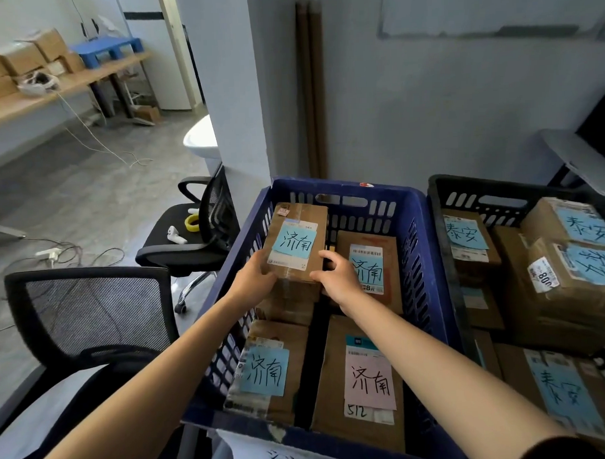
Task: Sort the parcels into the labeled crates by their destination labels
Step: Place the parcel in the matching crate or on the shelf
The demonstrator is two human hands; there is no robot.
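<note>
Two hands: both on one parcel (297, 264), which sits inside the blue crate (347, 186), back-left corner, riding on top of a stack.
Left hand (258, 277): clamped on the near left corner, thumb on top.
Right hand (340, 279): fingers curled round the near right edge, thumb against the front.
Label: blue note (294, 244) handwritten 济南, facing up.
Crate mates: back-right parcel (391, 247), front-left parcel (294, 343) and front-right parcel (333, 372), all marked 济南, the last on pink paper.
Black crate (498, 184): touching the blue one's right wall, boxes marked 泰安.
Far left: mesh chair (178, 242), yellow tape roll (192, 222) on its seat.
</note>
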